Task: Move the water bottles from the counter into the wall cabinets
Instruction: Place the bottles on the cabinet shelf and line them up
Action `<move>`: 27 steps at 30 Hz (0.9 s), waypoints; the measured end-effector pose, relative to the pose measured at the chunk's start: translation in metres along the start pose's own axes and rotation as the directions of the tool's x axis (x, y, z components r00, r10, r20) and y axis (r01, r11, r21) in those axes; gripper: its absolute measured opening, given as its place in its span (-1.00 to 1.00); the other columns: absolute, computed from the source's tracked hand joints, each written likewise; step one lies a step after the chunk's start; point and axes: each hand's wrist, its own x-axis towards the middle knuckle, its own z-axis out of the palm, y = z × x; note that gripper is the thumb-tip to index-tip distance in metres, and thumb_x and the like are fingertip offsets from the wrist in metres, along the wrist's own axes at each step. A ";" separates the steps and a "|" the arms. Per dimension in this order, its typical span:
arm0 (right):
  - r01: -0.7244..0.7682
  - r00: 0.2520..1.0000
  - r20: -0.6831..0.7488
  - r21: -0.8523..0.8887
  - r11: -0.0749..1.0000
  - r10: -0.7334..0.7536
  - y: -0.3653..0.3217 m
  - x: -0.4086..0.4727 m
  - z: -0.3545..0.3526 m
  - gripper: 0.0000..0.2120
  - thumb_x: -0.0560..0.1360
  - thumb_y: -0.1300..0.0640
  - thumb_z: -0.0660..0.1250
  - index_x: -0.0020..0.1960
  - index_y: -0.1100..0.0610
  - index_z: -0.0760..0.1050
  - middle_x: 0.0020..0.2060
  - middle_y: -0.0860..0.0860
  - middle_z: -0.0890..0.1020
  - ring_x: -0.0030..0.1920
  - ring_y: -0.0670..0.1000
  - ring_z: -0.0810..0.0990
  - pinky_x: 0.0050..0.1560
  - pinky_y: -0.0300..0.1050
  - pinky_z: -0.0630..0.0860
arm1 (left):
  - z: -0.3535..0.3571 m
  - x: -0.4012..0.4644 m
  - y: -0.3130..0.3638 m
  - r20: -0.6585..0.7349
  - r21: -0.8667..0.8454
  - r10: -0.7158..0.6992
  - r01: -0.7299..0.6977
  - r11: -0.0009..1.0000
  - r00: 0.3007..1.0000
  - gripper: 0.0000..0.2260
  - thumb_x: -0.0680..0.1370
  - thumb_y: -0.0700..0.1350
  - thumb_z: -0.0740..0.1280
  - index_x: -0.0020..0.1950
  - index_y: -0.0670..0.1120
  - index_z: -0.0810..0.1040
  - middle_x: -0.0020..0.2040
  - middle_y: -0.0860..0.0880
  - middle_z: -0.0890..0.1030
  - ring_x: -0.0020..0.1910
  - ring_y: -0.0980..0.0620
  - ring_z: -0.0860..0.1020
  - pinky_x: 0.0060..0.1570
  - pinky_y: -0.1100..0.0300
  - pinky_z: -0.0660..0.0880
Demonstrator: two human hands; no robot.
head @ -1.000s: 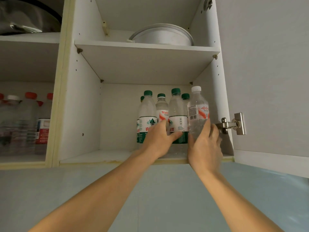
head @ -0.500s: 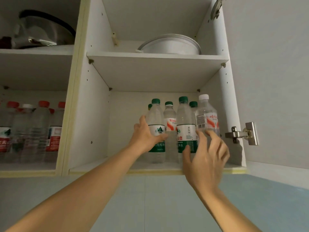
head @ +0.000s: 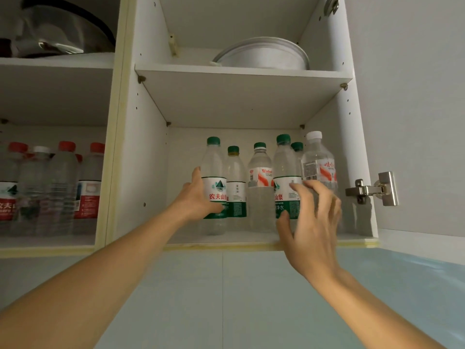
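The left hand (head: 198, 197) has slid the green-cap bottle (head: 214, 187) leftward on the cabinet shelf (head: 251, 239) and grips it. The right hand (head: 310, 222), fingers spread, holds nothing. Step: spacing placed bottles. Next: release, withdraw.

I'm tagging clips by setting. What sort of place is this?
Likely a home kitchen: open wall cabinets hold a pot on the upper shelf and water bottles on the lower, above a tiled wall.
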 end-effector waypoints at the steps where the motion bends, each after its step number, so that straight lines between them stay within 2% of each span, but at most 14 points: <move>1: 0.051 0.998 0.040 0.081 0.995 -0.055 -0.007 0.003 0.001 -0.52 0.46 0.20 0.31 0.37 0.18 0.42 0.33 0.15 0.38 0.35 0.19 0.34 0.34 0.07 0.35 | -0.007 -0.001 -0.006 -0.005 0.001 -0.011 0.011 1.000 1.000 0.02 0.45 -0.25 0.54 0.63 0.04 -0.12 0.28 -0.13 0.52 0.14 -0.10 0.59 0.06 -0.11 0.64; 3: 0.097 0.981 0.142 0.216 0.971 -0.129 -0.026 0.013 0.008 -0.52 0.50 0.16 0.30 0.41 0.15 0.39 0.36 0.06 0.37 0.38 0.07 0.36 0.32 -0.07 0.40 | -0.020 -0.001 -0.019 -0.019 0.011 -0.022 0.022 1.000 1.000 0.00 0.46 -0.25 0.53 0.63 0.04 -0.12 0.24 -0.11 0.55 0.09 -0.09 0.60 -0.06 -0.02 0.65; 5: 0.037 0.953 0.277 0.299 0.953 -0.124 -0.046 0.024 0.022 -0.48 0.53 0.09 0.29 0.47 0.09 0.33 0.39 -0.04 0.34 0.36 -0.09 0.35 0.27 -0.25 0.38 | -0.029 -0.002 -0.029 -0.043 0.015 -0.023 0.024 1.000 0.999 -0.04 0.46 -0.24 0.53 0.62 0.04 -0.05 0.21 -0.08 0.59 0.04 -0.04 0.61 -0.25 0.15 0.58; 6: -0.026 0.929 0.357 0.327 0.945 -0.098 -0.054 0.029 0.031 -0.43 0.55 0.06 0.30 0.53 0.05 0.25 0.42 -0.08 0.30 0.32 -0.19 0.31 0.22 -0.38 0.32 | -0.032 -0.003 -0.033 -0.052 0.004 -0.021 0.021 1.000 0.998 -0.07 0.46 -0.25 0.53 0.61 0.04 -0.02 0.21 -0.07 0.60 0.06 -0.04 0.62 -0.25 0.15 0.58; 8: -0.217 0.841 0.541 0.364 0.906 -0.016 -0.062 0.040 0.050 -0.26 0.56 0.04 0.34 0.62 -0.03 0.04 0.50 -0.15 0.19 0.28 -0.31 0.19 0.13 -0.52 0.25 | -0.035 -0.003 -0.040 -0.058 -0.040 -0.013 0.011 0.999 0.998 -0.09 0.45 -0.29 0.53 0.61 0.01 0.03 0.27 -0.09 0.58 0.15 -0.08 0.61 -0.01 -0.04 0.63; 9: -0.321 0.780 0.625 0.372 0.871 0.021 -0.063 0.044 0.059 -0.18 0.55 0.05 0.36 0.63 -0.07 -0.06 0.54 -0.15 0.14 0.32 -0.29 0.17 0.22 -0.48 0.25 | -0.036 -0.003 -0.041 -0.060 -0.051 -0.009 0.006 0.999 0.998 -0.09 0.45 -0.30 0.53 0.60 0.01 0.04 0.30 -0.08 0.57 0.19 -0.10 0.60 0.10 -0.13 0.60; 11: -0.497 0.681 0.727 0.372 0.784 0.087 -0.062 0.051 0.073 -0.07 0.53 0.07 0.40 0.64 -0.10 -0.19 0.58 -0.04 0.15 0.48 -0.08 0.25 0.44 -0.08 0.34 | -0.036 -0.002 -0.043 -0.064 -0.044 -0.003 0.000 0.999 0.998 -0.09 0.44 -0.29 0.54 0.60 0.01 0.04 0.31 -0.08 0.56 0.21 -0.12 0.59 0.18 -0.18 0.56; 12: -0.559 0.650 0.750 0.363 0.745 0.122 -0.062 0.054 0.078 -0.04 0.52 0.08 0.42 0.64 -0.10 -0.21 0.57 0.01 0.21 0.48 0.04 0.32 0.46 0.10 0.37 | -0.037 -0.001 -0.044 -0.063 -0.046 0.005 -0.007 0.999 0.998 -0.10 0.44 -0.29 0.54 0.59 0.00 0.07 0.30 -0.10 0.57 0.21 -0.13 0.59 0.20 -0.19 0.55; 14: -0.643 0.605 0.775 0.342 0.685 0.181 -0.061 0.056 0.087 -0.04 0.50 0.10 0.44 0.62 -0.13 -0.16 0.49 0.05 0.34 0.40 0.11 0.45 0.37 0.18 0.46 | -0.038 0.000 -0.045 -0.055 -0.048 0.012 -0.014 0.999 0.998 -0.14 0.43 -0.30 0.55 0.57 0.00 0.11 0.28 -0.12 0.57 0.20 -0.14 0.59 0.22 -0.18 0.55; 17: -0.715 0.564 0.794 0.333 0.615 0.226 -0.059 0.059 0.096 -0.22 0.50 0.17 0.44 0.51 -0.18 0.06 0.27 -0.04 0.52 0.14 -0.06 0.57 -0.02 -0.20 0.55 | -0.042 0.002 -0.049 -0.051 -0.042 0.006 -0.009 0.999 0.999 -0.10 0.42 -0.28 0.56 0.59 0.01 0.09 0.28 -0.11 0.58 0.21 -0.12 0.59 0.23 -0.16 0.54; 20: -0.767 0.558 0.757 0.312 0.561 0.341 -0.057 0.063 0.105 -0.30 0.53 0.24 0.40 0.52 -0.08 0.13 0.02 -0.12 0.49 -0.04 -0.10 0.51 -0.16 -0.25 0.45 | -0.044 0.002 -0.053 -0.062 -0.009 0.003 -0.004 1.000 0.998 -0.13 0.43 -0.24 0.56 0.57 0.03 0.11 0.26 -0.07 0.58 0.19 -0.09 0.60 0.22 -0.15 0.56; 22: -0.794 0.541 0.742 0.294 0.532 0.397 -0.057 0.065 0.108 -0.35 0.54 0.24 0.39 0.52 -0.01 0.17 0.04 -0.08 0.49 -0.05 -0.07 0.50 -0.10 -0.15 0.50 | -0.045 0.002 -0.055 -0.072 0.005 0.003 -0.003 1.000 0.997 -0.17 0.43 -0.24 0.56 0.54 0.04 0.14 0.25 -0.07 0.58 0.18 -0.09 0.60 0.20 -0.15 0.57; 25: -0.833 0.508 0.734 0.286 0.474 0.450 -0.056 0.067 0.110 -0.32 0.55 0.19 0.40 0.56 0.04 0.15 0.28 0.06 0.47 0.16 0.08 0.53 0.19 0.06 0.54 | -0.046 0.004 -0.059 -0.080 0.023 -0.008 0.010 1.000 0.997 -0.14 0.44 -0.22 0.56 0.56 0.07 0.11 0.27 -0.08 0.56 0.20 -0.09 0.59 0.21 -0.16 0.56; 27: -0.815 0.523 0.725 0.272 0.512 0.447 -0.055 0.070 0.112 -0.34 0.55 0.07 0.43 0.53 0.04 0.17 0.18 0.04 0.50 0.05 0.02 0.55 -0.02 -0.09 0.54 | -0.045 0.005 -0.060 -0.082 0.026 -0.019 0.021 0.999 0.996 -0.11 0.44 -0.21 0.56 0.59 0.09 0.07 0.29 -0.09 0.53 0.22 -0.11 0.57 0.23 -0.17 0.54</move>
